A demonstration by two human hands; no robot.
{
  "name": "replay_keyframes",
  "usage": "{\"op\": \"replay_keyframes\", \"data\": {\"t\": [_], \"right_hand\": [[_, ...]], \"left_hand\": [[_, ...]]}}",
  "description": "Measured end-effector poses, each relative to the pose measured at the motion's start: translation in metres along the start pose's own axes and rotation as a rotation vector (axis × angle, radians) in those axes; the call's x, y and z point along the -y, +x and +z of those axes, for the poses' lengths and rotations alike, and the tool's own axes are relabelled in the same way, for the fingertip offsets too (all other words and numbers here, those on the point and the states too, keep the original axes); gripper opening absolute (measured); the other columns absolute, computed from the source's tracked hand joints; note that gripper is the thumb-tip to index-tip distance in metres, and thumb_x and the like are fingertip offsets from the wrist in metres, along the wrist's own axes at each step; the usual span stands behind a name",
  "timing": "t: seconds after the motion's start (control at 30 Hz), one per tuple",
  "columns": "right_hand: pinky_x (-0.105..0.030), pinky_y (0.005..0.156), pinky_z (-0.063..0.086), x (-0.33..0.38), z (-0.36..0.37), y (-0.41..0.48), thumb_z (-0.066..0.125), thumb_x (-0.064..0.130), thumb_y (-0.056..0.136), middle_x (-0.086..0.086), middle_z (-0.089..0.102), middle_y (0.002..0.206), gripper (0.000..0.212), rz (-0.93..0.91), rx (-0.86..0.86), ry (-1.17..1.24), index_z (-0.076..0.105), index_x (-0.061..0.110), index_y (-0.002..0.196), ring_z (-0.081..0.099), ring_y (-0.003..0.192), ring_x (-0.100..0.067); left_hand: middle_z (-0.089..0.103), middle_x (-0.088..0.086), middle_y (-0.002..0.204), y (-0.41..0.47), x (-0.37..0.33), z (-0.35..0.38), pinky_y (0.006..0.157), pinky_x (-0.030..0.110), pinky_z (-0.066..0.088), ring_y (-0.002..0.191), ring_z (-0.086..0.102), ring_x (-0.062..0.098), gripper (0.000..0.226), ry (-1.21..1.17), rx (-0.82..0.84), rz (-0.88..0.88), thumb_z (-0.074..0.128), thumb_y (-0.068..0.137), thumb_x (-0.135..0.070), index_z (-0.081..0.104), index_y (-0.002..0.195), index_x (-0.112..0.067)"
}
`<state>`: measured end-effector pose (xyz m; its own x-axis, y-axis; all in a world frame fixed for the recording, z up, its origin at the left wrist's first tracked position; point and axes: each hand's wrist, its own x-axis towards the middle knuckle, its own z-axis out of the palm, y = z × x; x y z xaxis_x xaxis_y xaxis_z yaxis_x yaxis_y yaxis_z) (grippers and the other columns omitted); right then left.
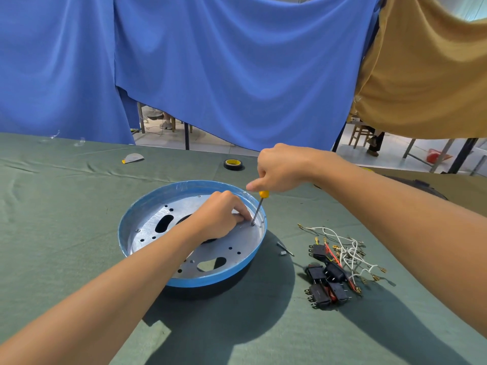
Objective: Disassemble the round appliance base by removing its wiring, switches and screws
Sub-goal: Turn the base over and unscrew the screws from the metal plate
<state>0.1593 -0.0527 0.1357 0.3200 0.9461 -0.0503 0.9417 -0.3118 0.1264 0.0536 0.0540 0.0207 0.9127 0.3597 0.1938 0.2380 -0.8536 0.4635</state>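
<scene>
The round appliance base [147,206], blue-rimmed with a bare metal plate full of holes inside, lies on the green cloth. My right hand [279,167] grips a yellow-handled screwdriver [258,208] held nearly upright, its tip on a screw near the base's right inner edge. My left hand [218,214] reaches into the base with fingertips curled down beside the screwdriver tip; whether they pinch anything is hidden. A heap of black switches [325,283] and white and red wires [347,248] lies on the cloth to the right of the base.
Small loose metal parts [284,249] lie between the base and the wires. A roll of black tape [233,164] and a grey-and-yellow piece [133,158] sit at the far side of the table. Blue and tan cloths hang behind.
</scene>
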Motion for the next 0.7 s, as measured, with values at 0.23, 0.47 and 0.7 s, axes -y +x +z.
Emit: {"op": "replay_keyframes", "data": {"t": [0.23,0.47,0.7], "right_hand": [[-0.021,0.049,0.04,-0.002,-0.007,0.001,0.066,0.034,0.083,0.007,0.063,0.051,0.024,0.031,0.031,0.043,0.069,0.016,0.067,0.058,0.06,-0.014],[-0.019,0.053,0.043,-0.005,-0.011,0.0,0.078,0.026,0.076,-0.001,0.069,0.065,0.006,-0.024,0.072,0.156,0.072,0.025,0.076,0.056,0.051,-0.005],[-0.016,0.04,0.042,-0.005,-0.005,0.004,0.063,0.039,0.088,0.006,0.058,0.045,0.036,0.064,0.168,0.134,0.068,0.009,0.069,0.048,0.041,-0.011]], "left_hand": [[0.073,-0.002,0.107,-0.002,-0.001,0.001,0.085,0.039,0.053,0.097,0.063,0.02,0.044,0.091,-0.014,0.012,0.047,0.087,0.005,0.077,0.101,-0.024],[0.073,-0.003,0.107,-0.002,-0.002,0.002,0.085,0.039,0.054,0.096,0.063,0.019,0.043,0.101,-0.032,0.016,0.047,0.089,0.003,0.077,0.102,-0.025],[0.072,-0.002,0.107,-0.003,-0.003,0.0,0.083,0.041,0.053,0.095,0.06,0.022,0.045,0.129,-0.006,0.03,0.046,0.087,0.004,0.077,0.103,-0.024]]}}
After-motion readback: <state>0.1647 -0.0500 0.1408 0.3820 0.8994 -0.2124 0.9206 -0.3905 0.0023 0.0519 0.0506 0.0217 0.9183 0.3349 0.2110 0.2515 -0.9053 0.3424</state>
